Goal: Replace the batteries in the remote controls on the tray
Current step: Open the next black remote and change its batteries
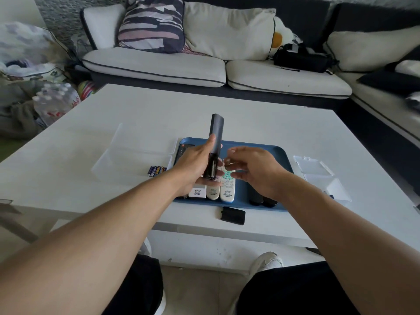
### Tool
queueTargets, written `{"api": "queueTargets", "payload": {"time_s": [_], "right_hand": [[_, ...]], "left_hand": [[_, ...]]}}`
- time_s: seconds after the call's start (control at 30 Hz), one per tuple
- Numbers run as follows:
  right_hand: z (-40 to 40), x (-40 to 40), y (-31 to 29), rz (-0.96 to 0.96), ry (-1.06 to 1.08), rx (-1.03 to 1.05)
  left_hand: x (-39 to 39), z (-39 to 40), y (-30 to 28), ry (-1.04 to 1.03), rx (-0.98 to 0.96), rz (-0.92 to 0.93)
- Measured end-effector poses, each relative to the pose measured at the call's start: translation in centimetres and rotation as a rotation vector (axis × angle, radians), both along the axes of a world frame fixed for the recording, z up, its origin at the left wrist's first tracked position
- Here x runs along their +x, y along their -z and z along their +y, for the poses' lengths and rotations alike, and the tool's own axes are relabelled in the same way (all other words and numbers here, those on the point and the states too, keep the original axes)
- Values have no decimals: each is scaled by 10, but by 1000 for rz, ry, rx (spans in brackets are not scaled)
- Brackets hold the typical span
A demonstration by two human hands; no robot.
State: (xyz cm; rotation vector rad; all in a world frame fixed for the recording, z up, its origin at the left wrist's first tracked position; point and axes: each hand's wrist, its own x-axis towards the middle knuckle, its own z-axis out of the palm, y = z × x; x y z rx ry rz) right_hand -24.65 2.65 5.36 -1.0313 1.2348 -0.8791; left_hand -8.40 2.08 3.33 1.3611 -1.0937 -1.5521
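Observation:
My left hand (196,162) grips a long dark remote (215,137) above the blue tray (281,155), back side up, with its battery compartment open at the near end. Just right of the remote, my right hand (254,169) hovers with fingers loosely curled; whether it pinches anything is blurred. Three white remotes (223,189) lie side by side on the tray under my hands, and dark remotes (263,200) lie at the tray's near right. A black battery cover (233,215) rests on the table in front of the tray. Several batteries (157,171) lie in a clear box (127,160) left of the tray.
A clear plastic case (322,176) lies open on the white table (250,119) right of the tray. A sofa with cushions stands beyond the table, with a black bag (300,59) on it. A pack of water bottles (54,103) sits on the floor at left.

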Motion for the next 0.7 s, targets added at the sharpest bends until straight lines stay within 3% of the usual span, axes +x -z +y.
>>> {"api": "queueTargets", "payload": {"time_s": [0.07,0.13,0.23,0.4,0.53,0.7], "right_hand": [[1,-1,-6,-203,74,123],[2,-1,-6,-180,47,150],[5,4,-3,116,-84,4],[18,10,0,772,-307,-494],[19,13,2,908,-380,-593],[19,12,-1,925,-425,-637]], "left_hand": [[4,-1,0,-16,30,-30],[4,-2,0,-8,58,-35],[1,-1,-2,23,128,47],[-1,2,-9,86,197,178],[0,8,-11,97,240,201],[-1,12,-16,124,279,253]]}}
